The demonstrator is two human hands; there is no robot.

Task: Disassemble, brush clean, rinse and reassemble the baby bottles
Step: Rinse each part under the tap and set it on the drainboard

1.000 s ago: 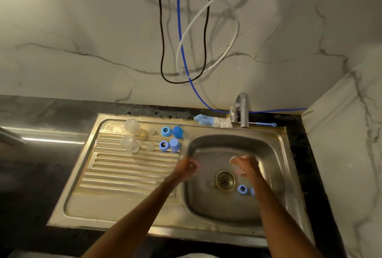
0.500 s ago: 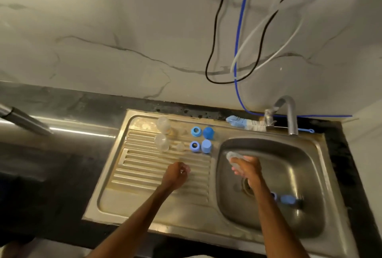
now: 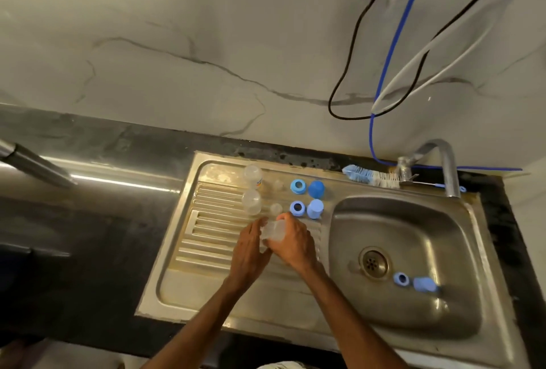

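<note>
My right hand [image 3: 292,243] grips a clear bottle body [image 3: 273,231] over the ribbed drainboard [image 3: 206,238]. Beside it, my left hand [image 3: 249,246] touches the bottle's left side with relaxed fingers. Two more clear bottle bodies [image 3: 252,201] stand at the back of the drainboard, with two clear teats [image 3: 276,208] next to them. Right of those are two blue rings [image 3: 297,208] and two blue caps [image 3: 315,209]. Another blue ring [image 3: 401,279] and blue cap [image 3: 425,284] lie in the sink basin [image 3: 413,221] near the drain [image 3: 373,262].
A blue and white bottle brush [image 3: 369,175] lies on the sink's back ledge beside the tap [image 3: 443,161]. Cables hang on the marble wall above. Dark countertop [image 3: 88,221] extends to the left, with a metal bar [image 3: 32,161] across it.
My right hand has carried the clear bottle from the basin leftward over the drainboard. My left hand has come up against the bottle. The view has swung left.
</note>
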